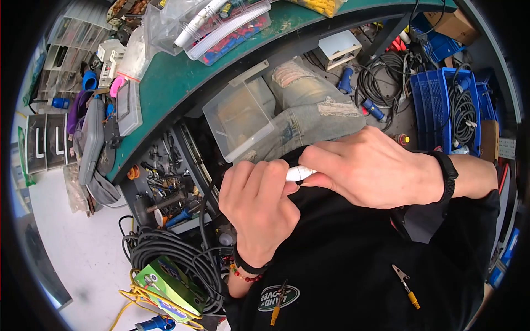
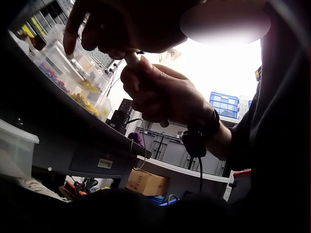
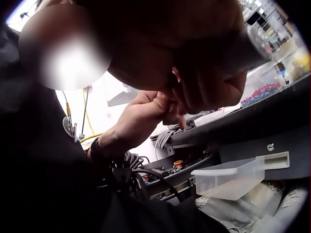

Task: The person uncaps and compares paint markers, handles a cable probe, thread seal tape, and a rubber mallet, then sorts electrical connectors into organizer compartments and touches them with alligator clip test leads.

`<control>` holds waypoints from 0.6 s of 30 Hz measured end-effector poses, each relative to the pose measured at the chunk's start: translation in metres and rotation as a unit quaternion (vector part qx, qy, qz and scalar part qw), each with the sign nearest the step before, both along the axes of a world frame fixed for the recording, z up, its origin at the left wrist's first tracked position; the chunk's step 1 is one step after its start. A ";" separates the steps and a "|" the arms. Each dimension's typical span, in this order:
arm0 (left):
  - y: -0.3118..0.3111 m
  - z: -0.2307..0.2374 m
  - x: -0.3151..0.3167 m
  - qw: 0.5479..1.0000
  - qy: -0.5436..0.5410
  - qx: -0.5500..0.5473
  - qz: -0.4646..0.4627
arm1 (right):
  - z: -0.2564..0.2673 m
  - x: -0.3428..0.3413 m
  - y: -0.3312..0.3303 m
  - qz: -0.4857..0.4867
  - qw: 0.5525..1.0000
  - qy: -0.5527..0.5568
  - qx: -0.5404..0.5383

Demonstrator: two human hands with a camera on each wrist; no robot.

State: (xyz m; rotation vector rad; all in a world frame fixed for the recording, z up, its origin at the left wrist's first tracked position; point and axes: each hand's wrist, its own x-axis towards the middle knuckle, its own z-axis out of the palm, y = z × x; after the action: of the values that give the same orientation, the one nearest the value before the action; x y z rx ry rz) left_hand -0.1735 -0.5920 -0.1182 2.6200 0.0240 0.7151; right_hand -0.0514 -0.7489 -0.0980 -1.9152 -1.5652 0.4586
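Both hands meet in front of the black shirt, around a small white cylindrical piece [image 1: 300,174] with a thin dark line around it. My right hand [image 1: 375,168] pinches it between thumb and fingers from the right. From the other side my left hand [image 1: 258,207] grips it with curled fingers, and most of the piece is hidden inside the hands. In the left wrist view, a pale bit of the piece [image 2: 131,59] shows at the right hand's fingertips [image 2: 146,64]. I cannot tell exactly what the piece is.
Beyond the hands, a clear plastic bin [image 1: 237,118] sits over the jeans, below the green bench [image 1: 171,83]. An open tool drawer [image 1: 190,223] and coiled black cable [image 1: 157,248] are at left. Blue crates [image 1: 428,105] stand at right. Two yellow-sleeved alligator clips [image 1: 409,292] show against the shirt.
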 end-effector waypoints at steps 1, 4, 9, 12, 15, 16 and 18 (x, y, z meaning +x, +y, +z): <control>0.000 0.000 0.000 1.000 -0.009 -0.005 0.013 | 0.003 0.002 -0.001 -0.011 1.000 0.000 0.007; 0.005 0.002 -0.006 0.998 -0.016 -0.025 0.049 | 0.029 0.012 -0.008 -0.042 0.998 0.003 -0.051; 0.012 0.000 -0.011 0.996 -0.052 -0.022 0.070 | 0.028 0.026 -0.019 -0.143 0.962 0.231 -0.029; 0.008 0.002 -0.011 0.997 -0.041 -0.017 0.070 | 0.024 0.026 -0.024 -0.154 0.940 0.304 0.006; 0.006 -0.001 -0.012 0.995 -0.045 -0.049 0.073 | 0.026 0.018 -0.023 -0.171 0.917 0.354 0.074; 0.004 0.001 -0.013 0.994 -0.037 -0.061 0.079 | 0.024 0.016 -0.022 -0.182 0.904 0.366 0.126; 0.004 0.001 -0.012 0.993 -0.032 -0.072 0.086 | 0.025 0.014 -0.021 -0.174 0.894 0.385 0.149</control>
State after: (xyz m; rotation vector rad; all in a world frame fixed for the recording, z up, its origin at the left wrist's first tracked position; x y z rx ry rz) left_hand -0.1859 -0.5882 -0.1169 2.4759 0.2749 0.8229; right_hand -0.0369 -0.7698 -0.0734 -1.4544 -0.7079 0.6653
